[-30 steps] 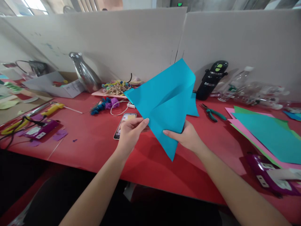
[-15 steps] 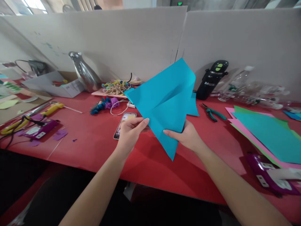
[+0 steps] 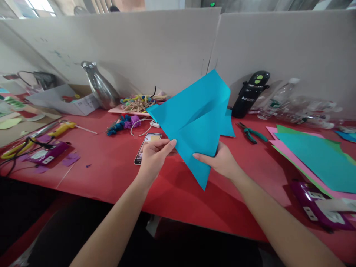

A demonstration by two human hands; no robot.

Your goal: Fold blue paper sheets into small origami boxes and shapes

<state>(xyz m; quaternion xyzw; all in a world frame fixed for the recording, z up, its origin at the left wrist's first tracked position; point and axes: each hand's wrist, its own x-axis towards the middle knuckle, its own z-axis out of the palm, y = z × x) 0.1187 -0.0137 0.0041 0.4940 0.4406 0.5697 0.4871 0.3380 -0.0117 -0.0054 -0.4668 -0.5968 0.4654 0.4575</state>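
"Where is the blue paper (image 3: 198, 118) lying from the grip?"

"It is hanging in the air over the red table (image 3: 108, 159), most of it spreading upward and away from both hands. Its long axis is running from the top corner down to a sharp lower tip, leaning only slightly."

"And which hand is sitting nearer that tip?"

"The right hand (image 3: 224, 159). Its thumb is pressing on the front face, while its fingers are going out of sight behind the right edge. The left hand (image 3: 155, 154) is pinching the slanting left edge, higher up, thumb against fingertips."

"So both are clamped on the paper?"

"Yes, both are gripping it. (The hidden fingers I cannot tell about.)"

"What is the material looking like?"

"Smooth, matte and fairly stiff, with a soft crease shading its middle. The phone (image 3: 147, 139) is lying flat and glossy, partly behind the left hand. Off to the right, the pliers (image 3: 253, 135) are showing teal handles, and the paper stack (image 3: 314, 155) is fanning out in blue, green and pink. The steel jug (image 3: 102, 89) is gleaming, tapering toward its neck."
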